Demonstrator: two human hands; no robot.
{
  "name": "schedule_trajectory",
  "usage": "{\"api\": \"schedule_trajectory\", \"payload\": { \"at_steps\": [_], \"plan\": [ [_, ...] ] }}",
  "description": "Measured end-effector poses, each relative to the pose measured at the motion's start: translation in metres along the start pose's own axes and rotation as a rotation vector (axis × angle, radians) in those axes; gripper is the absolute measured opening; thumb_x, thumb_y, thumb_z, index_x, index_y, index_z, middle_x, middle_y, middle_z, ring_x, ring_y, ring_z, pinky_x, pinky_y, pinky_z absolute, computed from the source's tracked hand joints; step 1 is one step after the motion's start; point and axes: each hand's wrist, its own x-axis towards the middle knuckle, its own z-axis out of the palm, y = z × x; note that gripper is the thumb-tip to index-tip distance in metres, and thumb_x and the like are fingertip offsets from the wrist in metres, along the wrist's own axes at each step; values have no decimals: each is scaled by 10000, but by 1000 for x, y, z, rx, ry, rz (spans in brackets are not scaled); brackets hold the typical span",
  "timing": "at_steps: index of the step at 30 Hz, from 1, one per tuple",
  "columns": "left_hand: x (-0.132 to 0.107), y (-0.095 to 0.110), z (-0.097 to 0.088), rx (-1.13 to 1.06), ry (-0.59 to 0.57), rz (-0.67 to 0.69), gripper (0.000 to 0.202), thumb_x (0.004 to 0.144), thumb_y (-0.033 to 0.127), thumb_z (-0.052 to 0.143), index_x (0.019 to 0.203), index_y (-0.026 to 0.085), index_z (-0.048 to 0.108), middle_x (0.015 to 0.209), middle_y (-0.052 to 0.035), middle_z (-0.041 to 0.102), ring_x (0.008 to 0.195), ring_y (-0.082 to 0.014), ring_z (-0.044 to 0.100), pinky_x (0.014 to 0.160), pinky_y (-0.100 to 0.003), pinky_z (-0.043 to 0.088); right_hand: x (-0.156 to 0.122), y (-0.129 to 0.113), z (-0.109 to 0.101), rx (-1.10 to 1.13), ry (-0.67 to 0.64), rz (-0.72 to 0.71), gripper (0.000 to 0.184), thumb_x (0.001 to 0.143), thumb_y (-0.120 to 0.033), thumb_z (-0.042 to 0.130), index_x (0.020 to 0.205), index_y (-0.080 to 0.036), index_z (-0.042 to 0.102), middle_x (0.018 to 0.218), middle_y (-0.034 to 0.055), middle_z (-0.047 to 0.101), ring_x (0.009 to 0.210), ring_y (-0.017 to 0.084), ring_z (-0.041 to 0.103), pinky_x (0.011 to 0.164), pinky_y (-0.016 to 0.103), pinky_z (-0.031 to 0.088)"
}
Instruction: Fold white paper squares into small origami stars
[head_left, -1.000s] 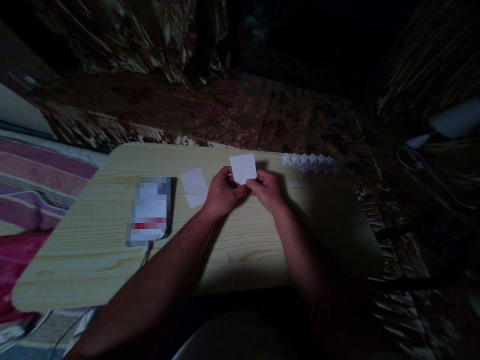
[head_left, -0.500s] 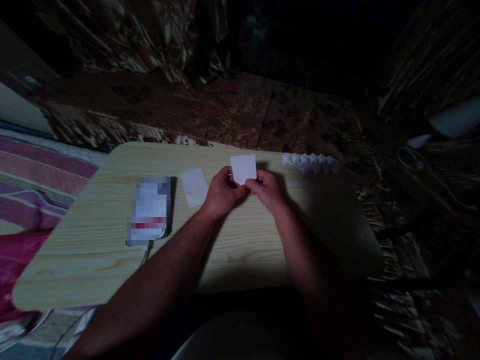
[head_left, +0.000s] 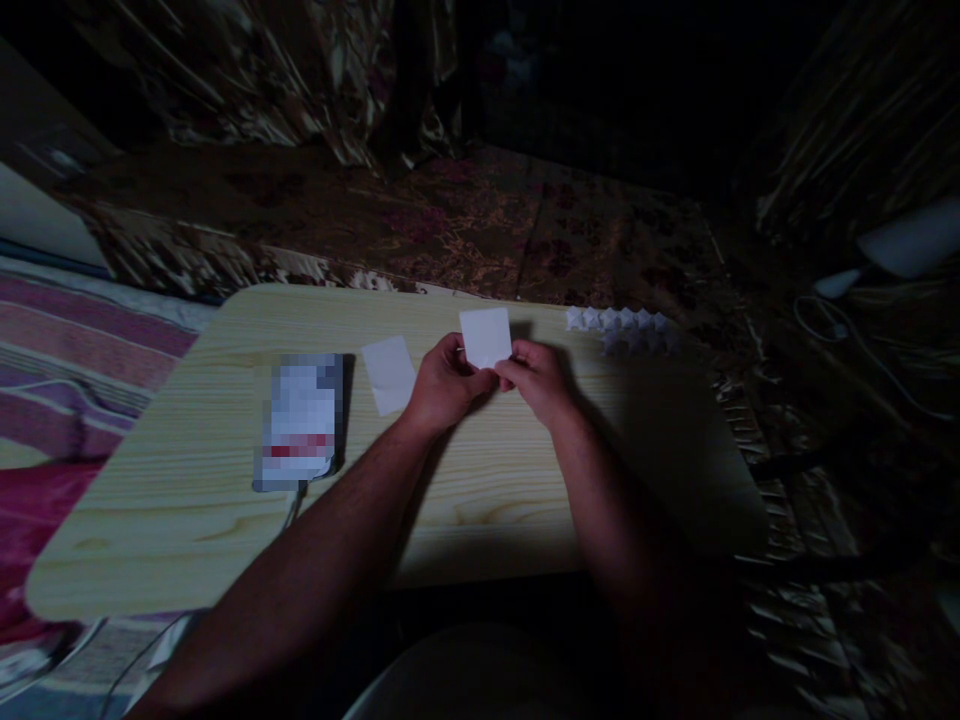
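Head view: all places are given from the held sheet (head_left: 484, 337), a small white paper piece raised over the desk (head_left: 495, 500), its face toward the wearer, likely so its edges can be watched.
Left hand (head_left: 444, 390): left of the held sheet and slightly below it; fingers nearly closed, thumb along the lower edge, the others at the left side and partly behind, a grip that seems to give the paper backing.
Right hand (head_left: 541, 382): at the lower right corner of the held sheet, fingers drawn together in a pinch; how much paper lies between them is too small to tell. Gripping low presumably leaves most of the face uncovered.
Loose sheet (head_left: 389, 374): flat, left of the held sheet and apart from it, probably placed for easy reach.
Folded pieces (head_left: 609, 319): white and star-like, lined up right of the held sheet, a second row in shadow nearer the wearer; the rows likely guard them against knocks.
Blurred device (head_left: 300, 420): farther left of the held sheet than the loose one, its cable (head_left: 292, 510) leaving the near end, perhaps set aside so the cord misses both hands.
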Motion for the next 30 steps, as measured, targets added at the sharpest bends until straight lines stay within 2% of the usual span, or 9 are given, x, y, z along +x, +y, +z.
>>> {"api": "schedule_trajectory", "payload": {
  "at_steps": [4, 9, 15, 22, 30],
  "plan": [
    [0, 1, -1, 5, 8, 11, 429, 550, 147, 733, 922, 160, 519, 737, 4, 646, 556, -100, 563, 514, -207, 425, 0, 0, 0, -13, 1, 25, 81, 636, -197, 564, 611, -172, 491, 468, -58, 520, 433, 69, 461, 457, 188, 335],
    [0, 1, -1, 27, 33, -7, 442, 556, 148, 733, 952, 155, 537, 752, -8, 659, 553, -109, 571, 495, -208, 418, -2, -5, 2, -45, 48, 28, 134, 681, -234, 540, 577, -173, 481, 461, -54, 514, 414, 59, 438, 433, 184, 313],
    [1, 0, -3, 22, 37, -3, 435, 556, 147, 734, 942, 151, 533, 752, -14, 658, 549, -110, 571, 486, -208, 418, 0, 1, 0, 29, -12, 31, 98, 657, -224, 570, 620, -176, 492, 473, -60, 536, 430, 71, 479, 479, 195, 388],
    [2, -1, -4, -18, 20, 9, 396, 577, 140, 722, 920, 156, 523, 713, 0, 643, 518, -102, 555, 481, -213, 414, 0, 1, 1, 30, -13, 14, 115, 688, -241, 557, 609, -168, 515, 479, -47, 548, 437, 68, 487, 489, 193, 394],
    [1, 0, -4, -2, 38, -14, 409, 563, 153, 735, 916, 162, 528, 722, 1, 653, 543, -119, 586, 496, -223, 430, 0, 0, 1, 55, -19, 52, 91, 657, -225, 575, 620, -167, 515, 483, -43, 563, 447, 79, 517, 495, 197, 408]
  ]
}}
